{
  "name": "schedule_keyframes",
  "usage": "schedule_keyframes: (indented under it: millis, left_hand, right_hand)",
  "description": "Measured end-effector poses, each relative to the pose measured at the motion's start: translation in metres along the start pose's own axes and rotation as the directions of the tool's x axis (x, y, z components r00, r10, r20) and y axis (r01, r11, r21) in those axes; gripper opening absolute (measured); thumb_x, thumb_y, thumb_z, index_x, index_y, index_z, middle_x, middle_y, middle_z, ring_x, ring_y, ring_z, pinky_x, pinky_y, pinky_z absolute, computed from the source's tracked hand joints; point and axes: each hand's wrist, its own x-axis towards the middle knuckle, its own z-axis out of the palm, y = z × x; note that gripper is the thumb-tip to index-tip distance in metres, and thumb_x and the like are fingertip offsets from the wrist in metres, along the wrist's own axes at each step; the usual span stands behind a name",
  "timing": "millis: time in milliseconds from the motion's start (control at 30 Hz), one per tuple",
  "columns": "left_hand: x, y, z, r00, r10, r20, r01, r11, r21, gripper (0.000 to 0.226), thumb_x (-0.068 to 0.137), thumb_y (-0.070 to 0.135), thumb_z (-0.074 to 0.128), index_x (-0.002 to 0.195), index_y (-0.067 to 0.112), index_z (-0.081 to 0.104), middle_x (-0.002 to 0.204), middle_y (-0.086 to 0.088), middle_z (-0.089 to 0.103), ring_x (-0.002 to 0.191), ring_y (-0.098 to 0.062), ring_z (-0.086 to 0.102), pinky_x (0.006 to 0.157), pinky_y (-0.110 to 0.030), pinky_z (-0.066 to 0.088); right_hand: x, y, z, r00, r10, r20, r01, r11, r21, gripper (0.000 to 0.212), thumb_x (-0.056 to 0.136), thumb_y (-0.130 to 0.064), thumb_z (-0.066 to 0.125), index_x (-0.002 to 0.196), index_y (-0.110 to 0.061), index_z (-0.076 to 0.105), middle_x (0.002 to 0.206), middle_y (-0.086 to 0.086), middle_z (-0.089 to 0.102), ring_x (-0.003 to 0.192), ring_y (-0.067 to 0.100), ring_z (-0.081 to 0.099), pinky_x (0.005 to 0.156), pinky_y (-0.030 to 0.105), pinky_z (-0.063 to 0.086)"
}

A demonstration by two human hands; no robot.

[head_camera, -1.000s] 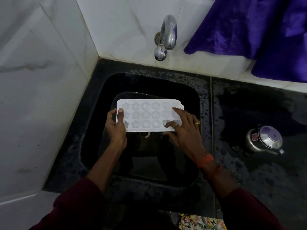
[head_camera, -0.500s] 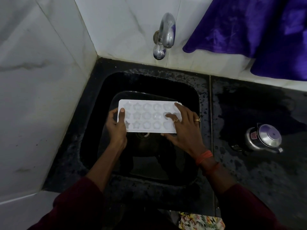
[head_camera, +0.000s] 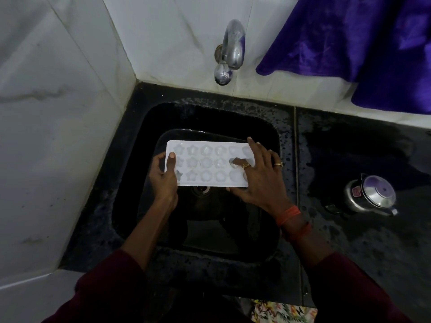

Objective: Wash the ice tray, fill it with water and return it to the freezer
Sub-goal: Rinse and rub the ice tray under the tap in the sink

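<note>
A white ice tray (head_camera: 206,163) with star and round moulds is held flat over the black sink (head_camera: 130,206). My left hand (head_camera: 163,176) grips its left end, thumb on top. My right hand (head_camera: 258,176) lies over the right end, a finger pressed into a mould in the middle row and the thumb under the near edge. The steel tap (head_camera: 229,50) sticks out of the wall above the sink; no water runs from it.
A steel pot lid (head_camera: 370,194) lies on the wet black counter at the right. Purple cloth (head_camera: 354,43) hangs at the top right. White marble walls (head_camera: 58,113) close in the left and back sides. The drain (head_camera: 202,189) shows just below the tray.
The fingers of my right hand have shifted across the tray's right-hand moulds, from the lower row up to the middle one. The left hand keeps its grip and the tray stays in place.
</note>
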Motion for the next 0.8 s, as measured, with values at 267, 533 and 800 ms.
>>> schedule_keyframes:
  millis: [267,533,800]
  left_hand:
    - [-0.002,-0.001,-0.001,1.000,0.012,-0.002,-0.012,1.000,0.004,0.006,0.097,0.029,0.064,0.101,0.024,0.063,0.106,-0.002,0.070,0.090,-0.014,0.070,0.068,-0.026,0.058]
    - [-0.004,-0.003,-0.004,0.999,0.038,0.010,-0.039,0.999,0.036,0.005,0.097,0.029,0.064,0.101,0.025,0.063,0.103,0.003,0.070,0.090,-0.011,0.069,0.075,-0.028,0.059]
    - [-0.005,-0.007,-0.002,0.999,0.039,0.026,-0.040,0.998,0.049,0.018,0.096,0.030,0.065,0.108,0.016,0.063,0.104,-0.001,0.070,0.091,-0.015,0.070,0.075,-0.031,0.059]
  right_hand:
    - [-0.007,0.003,0.008,1.000,0.015,-0.023,-0.012,0.990,0.142,0.068,0.071,-0.073,0.067,0.126,-0.033,0.063,0.163,0.013,0.024,0.145,0.036,0.030,0.113,0.056,0.025]
    - [-0.007,0.001,0.005,1.000,0.001,-0.019,0.002,0.991,0.133,0.073,0.068,-0.082,0.061,0.117,-0.029,0.066,0.161,0.011,0.027,0.145,0.032,0.031,0.114,0.051,0.020]
    - [0.006,0.002,-0.009,0.994,0.054,0.093,-0.062,0.995,0.082,0.116,0.046,-0.096,0.057,0.140,-0.030,0.049,0.166,0.013,0.010,0.151,0.033,0.015,0.119,0.054,0.009]
